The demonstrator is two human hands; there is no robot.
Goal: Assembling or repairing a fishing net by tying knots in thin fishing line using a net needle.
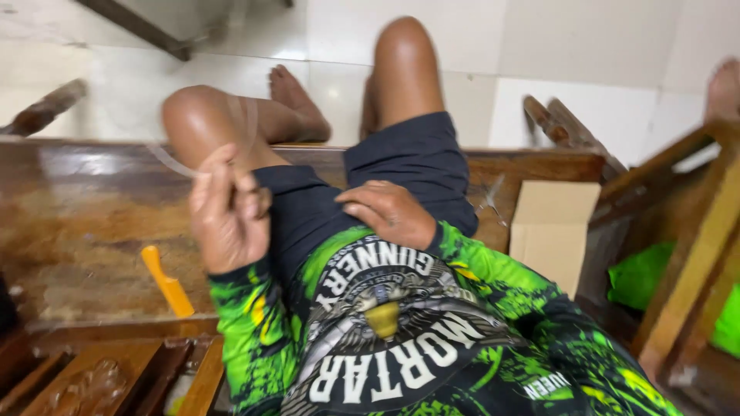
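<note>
My left hand (225,209) is raised in front of my left knee with its fingers closed on a thin clear strip (171,162). The strip curves away past the knee and is blurred. My right hand (389,213) lies flat on the dark shorts (416,158) over my right thigh and holds nothing. Both arms wear green and black patterned sleeves. I sit on a dark wooden bench (85,216), with my bare feet on the white tiled floor (586,46).
An orange-handled tool (168,283) lies on the bench left of my left arm. A brown cardboard box (551,231) stands to the right, beside wooden frames (686,231) and green cloth (640,279). Another person's foot (724,88) shows at the far right.
</note>
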